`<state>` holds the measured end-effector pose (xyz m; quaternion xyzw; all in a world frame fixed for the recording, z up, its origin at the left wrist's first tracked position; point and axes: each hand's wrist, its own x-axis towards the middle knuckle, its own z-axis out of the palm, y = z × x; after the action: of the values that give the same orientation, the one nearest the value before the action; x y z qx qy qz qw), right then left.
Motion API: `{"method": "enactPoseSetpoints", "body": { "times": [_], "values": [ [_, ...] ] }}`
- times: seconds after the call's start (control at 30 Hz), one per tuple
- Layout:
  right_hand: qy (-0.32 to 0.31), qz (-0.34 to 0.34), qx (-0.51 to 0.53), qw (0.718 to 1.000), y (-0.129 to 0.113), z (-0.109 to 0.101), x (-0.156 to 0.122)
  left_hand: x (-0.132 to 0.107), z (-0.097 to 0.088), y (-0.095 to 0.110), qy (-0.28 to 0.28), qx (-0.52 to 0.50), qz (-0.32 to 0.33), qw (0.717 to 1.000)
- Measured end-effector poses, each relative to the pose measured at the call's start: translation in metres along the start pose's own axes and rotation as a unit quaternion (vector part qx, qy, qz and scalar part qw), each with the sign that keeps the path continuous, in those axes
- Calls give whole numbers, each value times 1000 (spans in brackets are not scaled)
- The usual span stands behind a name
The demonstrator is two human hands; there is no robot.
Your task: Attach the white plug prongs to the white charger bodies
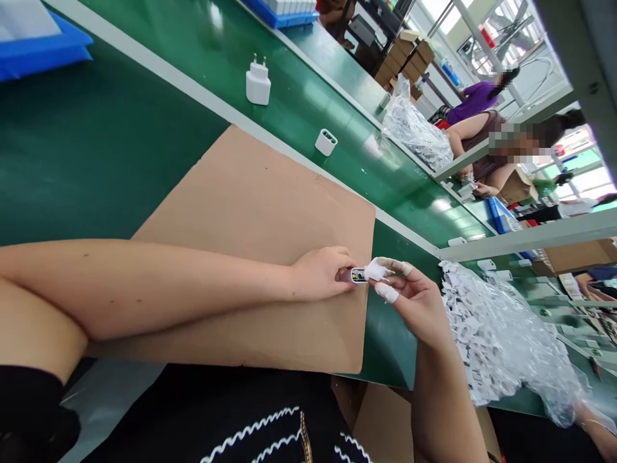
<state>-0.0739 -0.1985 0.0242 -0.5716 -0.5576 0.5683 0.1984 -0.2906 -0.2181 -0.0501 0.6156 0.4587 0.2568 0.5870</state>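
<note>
My left hand (322, 273) grips a white charger housing (357, 276), its open end facing right with small parts visible inside. Pinched in the fingers of my right hand (418, 297) is a white plug cap (377, 270) with pins, right at the housing's open end; whether the two touch I cannot tell. White covers wrap some fingertips of the right hand. Both hands are over the right edge of a brown cardboard sheet (250, 212). Beyond the sheet, a charger with two pins (258, 83) stands upright, and an open white housing (326, 143) sits farther right.
Clear plastic bags with many white parts (475, 341) lie on the right. A blue tray (43, 48) is at the far left, another blue tray (289, 14) at the back. A metal frame post (525, 241) crosses the right side. Co-workers sit across the green bench (202, 42).
</note>
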Motion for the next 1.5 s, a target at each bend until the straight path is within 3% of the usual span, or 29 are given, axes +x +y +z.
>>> {"method": "enactPoseSetpoints", "body": {
  "times": [0.1, 0.23, 0.53, 0.67, 0.97, 1.13, 1.23, 1.4, 1.5],
  "values": [
    [11, -57, -106, 993, -3, 1, -1, 0, 1, -2, 2, -1, 1, 1000],
    [57, -193, -296, 934, -5, 11, -1, 0, 1, -2, -1, 0, 15, 1000],
    [54, -281, -380, 879, 20, 10, 7, 0, -1, -1, -11, 0, 24, 1000],
    [62, -315, -354, 878, 24, 7, 6, 0, -2, 0, -17, 6, 16, 1000],
    [40, -318, -374, 870, 20, 8, 9, -1, -4, 4, -22, 19, 1, 1000],
    [69, -332, -373, 864, 24, 16, 9, -2, -2, 3, -23, 14, 6, 1000],
    [98, -307, -352, 879, 29, 21, 8, -1, -1, 1, -18, -1, 14, 1000],
    [91, -273, -254, 923, 39, 24, 13, 3, -3, -1, -24, -39, 0, 999],
    [113, -277, -235, 925, 42, 25, 14, 4, -3, -1, -27, -41, -6, 999]
  ]
}}
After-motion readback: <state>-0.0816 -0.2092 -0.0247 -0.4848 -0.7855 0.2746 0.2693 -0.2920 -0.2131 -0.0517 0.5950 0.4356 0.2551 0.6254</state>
